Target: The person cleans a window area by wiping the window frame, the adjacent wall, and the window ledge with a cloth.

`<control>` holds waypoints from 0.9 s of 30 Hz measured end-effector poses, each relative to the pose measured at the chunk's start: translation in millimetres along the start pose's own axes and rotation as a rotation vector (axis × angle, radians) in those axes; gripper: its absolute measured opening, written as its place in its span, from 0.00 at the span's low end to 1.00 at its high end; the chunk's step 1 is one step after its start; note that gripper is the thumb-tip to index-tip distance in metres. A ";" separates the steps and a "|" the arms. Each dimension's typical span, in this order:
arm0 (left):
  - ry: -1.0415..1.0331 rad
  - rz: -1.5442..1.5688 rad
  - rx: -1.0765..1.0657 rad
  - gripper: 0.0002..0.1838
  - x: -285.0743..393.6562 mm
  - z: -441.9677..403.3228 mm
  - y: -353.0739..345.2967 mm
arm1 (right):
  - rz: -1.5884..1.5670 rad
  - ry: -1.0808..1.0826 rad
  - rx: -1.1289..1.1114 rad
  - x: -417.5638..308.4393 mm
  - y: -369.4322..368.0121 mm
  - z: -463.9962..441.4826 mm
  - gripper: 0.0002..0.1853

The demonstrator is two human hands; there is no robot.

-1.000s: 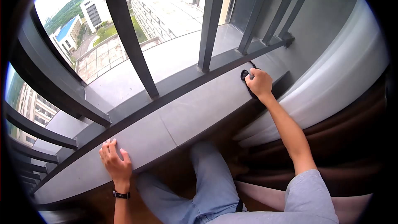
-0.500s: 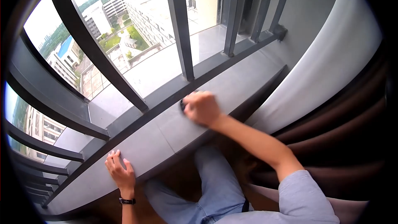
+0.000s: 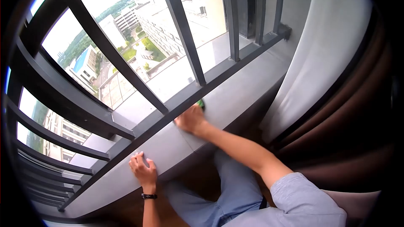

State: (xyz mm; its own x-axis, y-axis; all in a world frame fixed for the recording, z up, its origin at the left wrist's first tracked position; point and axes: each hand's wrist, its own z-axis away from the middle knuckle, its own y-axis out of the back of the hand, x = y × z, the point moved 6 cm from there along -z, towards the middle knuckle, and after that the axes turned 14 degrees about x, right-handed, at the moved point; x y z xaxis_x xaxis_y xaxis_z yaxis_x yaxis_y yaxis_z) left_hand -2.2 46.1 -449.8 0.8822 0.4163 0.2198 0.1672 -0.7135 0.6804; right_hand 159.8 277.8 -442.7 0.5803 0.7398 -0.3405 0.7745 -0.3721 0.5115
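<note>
My right hand (image 3: 192, 120) is closed, low over the grey window ledge (image 3: 235, 92), close beside the lower rail of the railing (image 3: 219, 72). A small dark and green object (image 3: 201, 104) shows just past its fingers; most of it is hidden by the hand and blurred. Farther left, my left hand (image 3: 144, 170) rests on the ledge near its front edge, fingers apart and slightly bent, holding nothing. A black band (image 3: 149, 196) goes round the left wrist.
Dark metal bars (image 3: 185, 29) rise behind the ledge, with a window and buildings beyond. A white curtain (image 3: 315, 59) and a brown curtain (image 3: 336, 122) hang at the right. My legs in jeans (image 3: 240, 180) are below the ledge.
My right hand has moved left along the ledge from its right end, with the dark object in it. My left hand stays on the ledge while the view has shifted.
</note>
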 end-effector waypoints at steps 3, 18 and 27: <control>0.036 0.008 -0.031 0.20 -2.9 2.8 -0.5 | -0.251 0.134 -0.062 -62.8 6.9 24.1 0.03; 0.055 0.001 0.046 0.17 -0.7 0.9 2.8 | 0.444 0.033 0.100 146.0 131.0 19.2 0.14; 0.058 0.023 0.061 0.18 -2.5 1.4 5.2 | 0.284 0.091 -0.203 23.8 56.2 42.4 0.30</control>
State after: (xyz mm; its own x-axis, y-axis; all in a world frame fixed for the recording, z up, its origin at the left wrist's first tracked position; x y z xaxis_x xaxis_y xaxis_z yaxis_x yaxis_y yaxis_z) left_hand -2.9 40.6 -447.8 0.8594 0.4304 0.2759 0.1758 -0.7555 0.6311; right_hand 227.8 250.7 -455.6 0.7334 0.6731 -0.0955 0.5145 -0.4577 0.7251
